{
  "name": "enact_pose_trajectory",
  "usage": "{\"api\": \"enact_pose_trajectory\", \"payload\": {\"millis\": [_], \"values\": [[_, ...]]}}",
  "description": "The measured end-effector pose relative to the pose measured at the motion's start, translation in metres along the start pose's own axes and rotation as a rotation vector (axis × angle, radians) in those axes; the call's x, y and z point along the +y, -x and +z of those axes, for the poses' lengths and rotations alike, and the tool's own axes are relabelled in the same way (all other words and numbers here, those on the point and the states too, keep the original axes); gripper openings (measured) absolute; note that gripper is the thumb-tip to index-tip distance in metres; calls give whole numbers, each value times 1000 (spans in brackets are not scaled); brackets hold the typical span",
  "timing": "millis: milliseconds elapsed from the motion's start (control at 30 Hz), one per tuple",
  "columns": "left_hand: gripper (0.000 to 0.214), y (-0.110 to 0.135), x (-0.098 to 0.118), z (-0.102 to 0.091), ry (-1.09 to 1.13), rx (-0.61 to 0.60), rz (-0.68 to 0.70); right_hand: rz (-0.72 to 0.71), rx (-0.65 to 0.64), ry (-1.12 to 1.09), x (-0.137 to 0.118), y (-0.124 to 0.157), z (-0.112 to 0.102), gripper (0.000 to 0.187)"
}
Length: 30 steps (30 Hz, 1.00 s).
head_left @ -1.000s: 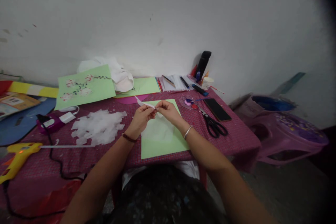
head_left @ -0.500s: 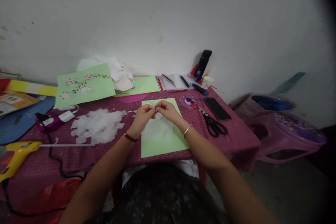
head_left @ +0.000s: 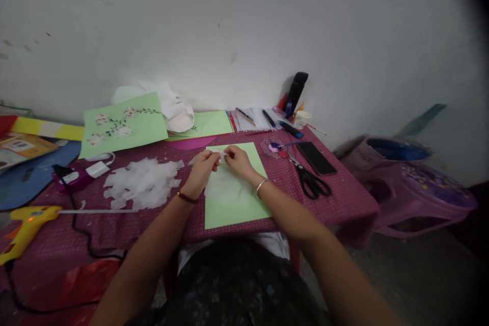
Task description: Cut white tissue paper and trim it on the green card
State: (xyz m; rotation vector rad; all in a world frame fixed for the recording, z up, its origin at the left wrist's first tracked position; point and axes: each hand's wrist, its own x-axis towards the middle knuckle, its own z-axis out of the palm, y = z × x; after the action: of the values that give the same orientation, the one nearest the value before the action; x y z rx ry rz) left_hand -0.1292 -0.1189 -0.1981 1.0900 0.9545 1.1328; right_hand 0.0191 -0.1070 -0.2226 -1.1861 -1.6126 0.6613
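My left hand [head_left: 203, 167] and my right hand [head_left: 240, 162] meet above the far part of a light green sheet of paper [head_left: 239, 216]. Between their pinched fingertips they hold a small piece of thin white tissue paper [head_left: 220, 154]. On the green sheet below lies a larger thin whitish sheet [head_left: 225, 189], partly covered by the hands. A heap of cut white tissue pieces [head_left: 143, 183] is spread on the tablecloth, left of my left hand. Fingertip details are small and blurred.
Black-handled scissors [head_left: 311, 181] and a phone [head_left: 317, 158] lie to the right. At left is a yellow glue gun [head_left: 28, 226] with a cord. A green sheet with painted flowers [head_left: 124, 125] leans behind the heap. A purple stool [head_left: 412, 198] stands at right.
My hands have moved slightly apart, and more of the white tissue piece shows between the fingertips. My right wrist has shifted a little left and lower.
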Motion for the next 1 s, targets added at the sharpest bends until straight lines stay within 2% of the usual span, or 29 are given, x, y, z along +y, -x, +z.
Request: {"api": "enact_pose_trajectory", "payload": {"millis": [67, 167, 267, 433, 533, 633, 833, 900, 1000], "values": [[37, -2, 3, -3, 35, -63, -131, 12, 52, -17, 2, -2, -5, 14], [61, -4, 6, -7, 88, -157, -304, 24, 66, -37, 5, -2, -12, 14], [60, -5, 7, -8, 137, -165, -363, 15, 54, -44, 6, -2, -16, 15], [32, -3, 8, -6, 174, -136, -338, -40, 48, 4, 6, 1, -17, 17], [17, 0, 10, -5, 134, -176, -331, -83, 42, 61, 4, 2, -20, 20], [15, 3, 11, -4, 58, -204, -312, -119, 18, 106, 2, 4, -27, 23], [13, 3, 1, 0, -85, -145, -219, -141, -25, 89, -10, 5, -40, 29], [12, 4, 0, 1, -111, -142, -199, -128, -35, 44, -16, 7, -38, 25], [13, 5, 0, 2, -138, -162, -182, -81, -119, -38, -21, 11, -31, 16]]}}
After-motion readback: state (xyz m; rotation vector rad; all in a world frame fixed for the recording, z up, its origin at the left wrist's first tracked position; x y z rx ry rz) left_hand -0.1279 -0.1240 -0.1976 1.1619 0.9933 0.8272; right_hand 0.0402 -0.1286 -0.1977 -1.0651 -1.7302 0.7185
